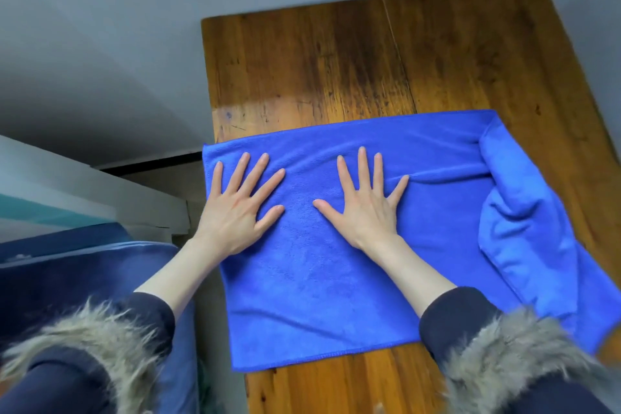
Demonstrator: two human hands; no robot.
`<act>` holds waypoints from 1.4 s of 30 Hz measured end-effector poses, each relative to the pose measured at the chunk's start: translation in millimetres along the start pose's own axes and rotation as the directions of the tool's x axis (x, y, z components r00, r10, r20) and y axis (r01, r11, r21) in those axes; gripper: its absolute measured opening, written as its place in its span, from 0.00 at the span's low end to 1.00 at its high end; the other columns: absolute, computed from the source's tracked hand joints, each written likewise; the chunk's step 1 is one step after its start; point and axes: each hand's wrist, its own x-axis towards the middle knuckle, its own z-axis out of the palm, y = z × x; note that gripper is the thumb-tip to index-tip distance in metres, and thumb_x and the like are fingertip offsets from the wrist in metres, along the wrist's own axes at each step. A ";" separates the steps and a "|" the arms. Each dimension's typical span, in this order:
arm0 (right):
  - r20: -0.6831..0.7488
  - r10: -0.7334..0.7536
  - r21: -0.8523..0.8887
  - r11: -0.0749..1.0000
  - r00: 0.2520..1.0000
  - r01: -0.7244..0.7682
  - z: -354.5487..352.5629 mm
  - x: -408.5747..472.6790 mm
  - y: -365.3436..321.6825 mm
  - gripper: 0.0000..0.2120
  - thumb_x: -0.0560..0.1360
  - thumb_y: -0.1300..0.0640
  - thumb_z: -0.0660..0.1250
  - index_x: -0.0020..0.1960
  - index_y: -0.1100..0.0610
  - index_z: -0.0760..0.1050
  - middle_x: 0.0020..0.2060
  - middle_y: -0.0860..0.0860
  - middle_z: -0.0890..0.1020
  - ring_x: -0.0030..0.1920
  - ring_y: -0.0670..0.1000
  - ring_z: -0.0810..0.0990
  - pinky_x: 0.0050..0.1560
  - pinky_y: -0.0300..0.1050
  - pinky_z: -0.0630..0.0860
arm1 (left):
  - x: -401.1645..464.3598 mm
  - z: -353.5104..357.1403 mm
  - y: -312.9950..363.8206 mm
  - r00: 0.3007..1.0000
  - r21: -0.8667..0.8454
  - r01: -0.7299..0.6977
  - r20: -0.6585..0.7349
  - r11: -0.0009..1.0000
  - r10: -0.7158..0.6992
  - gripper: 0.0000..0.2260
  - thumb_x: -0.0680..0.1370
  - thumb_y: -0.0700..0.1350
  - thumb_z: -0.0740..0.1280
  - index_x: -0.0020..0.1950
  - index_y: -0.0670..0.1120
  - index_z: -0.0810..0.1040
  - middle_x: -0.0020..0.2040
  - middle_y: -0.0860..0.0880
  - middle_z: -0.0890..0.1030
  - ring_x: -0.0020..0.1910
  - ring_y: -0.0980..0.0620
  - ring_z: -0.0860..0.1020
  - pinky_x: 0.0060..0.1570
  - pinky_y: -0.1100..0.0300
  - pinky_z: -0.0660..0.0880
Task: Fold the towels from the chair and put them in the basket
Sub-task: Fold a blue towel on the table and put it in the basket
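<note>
Bright blue microfibre towel (pixel 336 279) spread on worn brown wooden counter (pixel 336 60), right end bunched and folded back, left hand (pixel 240 208) and right hand (pixel 364 208) pressed flat on it, fingers splayed, grasping nothing, fur-trimmed dark sleeves (pixel 470 329) below.

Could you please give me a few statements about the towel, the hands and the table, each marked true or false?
1. Both hands lie flat on the blue towel. True.
2. The left hand grips a corner of the towel. False: its fingers are spread straight on the cloth.
3. The towel lies on a wooden table. True.
4. The towel's right end is smooth and flat. False: it is bunched and folded over beside the right hand.
5. A basket stands on the table. False: none is in view.
</note>
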 end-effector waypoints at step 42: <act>-0.289 0.380 0.574 0.804 0.879 -0.158 -35.3 -123.3 272.7 0.06 0.73 0.64 0.65 0.50 0.61 0.73 0.45 0.56 0.79 0.44 0.60 0.77 0.39 0.51 0.69 | 103.6 -78.9 350.6 0.903 -0.243 -0.415 -0.231 0.877 0.363 0.11 0.67 0.34 0.65 0.48 0.38 0.80 0.48 0.40 0.79 0.44 0.39 0.77 0.39 0.49 0.74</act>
